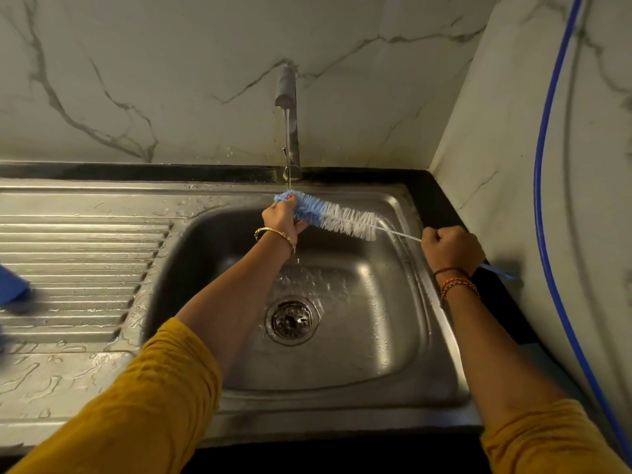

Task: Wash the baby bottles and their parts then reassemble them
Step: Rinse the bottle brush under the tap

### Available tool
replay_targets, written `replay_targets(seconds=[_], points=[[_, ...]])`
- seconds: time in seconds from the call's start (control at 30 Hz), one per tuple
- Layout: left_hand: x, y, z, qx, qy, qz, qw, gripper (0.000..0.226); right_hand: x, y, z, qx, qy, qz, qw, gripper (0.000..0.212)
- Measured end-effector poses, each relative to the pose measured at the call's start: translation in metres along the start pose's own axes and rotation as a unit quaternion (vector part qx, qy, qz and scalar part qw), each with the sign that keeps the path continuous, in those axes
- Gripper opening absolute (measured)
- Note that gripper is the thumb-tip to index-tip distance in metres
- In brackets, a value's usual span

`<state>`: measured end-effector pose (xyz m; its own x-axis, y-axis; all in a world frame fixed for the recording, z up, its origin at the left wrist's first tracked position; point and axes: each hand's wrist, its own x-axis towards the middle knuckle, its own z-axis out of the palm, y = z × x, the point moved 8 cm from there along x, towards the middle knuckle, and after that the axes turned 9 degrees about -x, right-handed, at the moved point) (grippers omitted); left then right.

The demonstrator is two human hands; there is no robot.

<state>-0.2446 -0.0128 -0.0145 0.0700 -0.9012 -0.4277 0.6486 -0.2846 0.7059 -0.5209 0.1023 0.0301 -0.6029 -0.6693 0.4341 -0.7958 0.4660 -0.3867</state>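
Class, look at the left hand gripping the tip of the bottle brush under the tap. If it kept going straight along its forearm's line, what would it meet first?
Most likely the tap: the left hand points up and away, toward the running water and the tap's base behind the sink. Depth is unclear, so it might pass beside the tap and reach the marble wall.

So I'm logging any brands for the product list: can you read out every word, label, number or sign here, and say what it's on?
None can be read in this view.
bottle brush: no label shows.
tap: plain metal, no mark shows.
sink: no stamp shows.
blue object on the drainboard: blurred and cut off, no text legible.
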Motion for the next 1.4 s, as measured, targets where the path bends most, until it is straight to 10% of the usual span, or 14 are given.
replay_targets(seconds=[0.7, 1.4], points=[[0.03, 0.041, 0.015, -0.049, -0.074, 0.024, 0.996, 0.028, 0.018, -0.039, 0.007, 0.082, 0.076, -0.02, 0.993, 0.048], [0.052, 0.154, -0.065, -0.148, -0.003, 0.165, 0.975, 0.017, 0.033, -0.185, 0.053, 0.116, -0.056, -0.134, 0.983, 0.04]])
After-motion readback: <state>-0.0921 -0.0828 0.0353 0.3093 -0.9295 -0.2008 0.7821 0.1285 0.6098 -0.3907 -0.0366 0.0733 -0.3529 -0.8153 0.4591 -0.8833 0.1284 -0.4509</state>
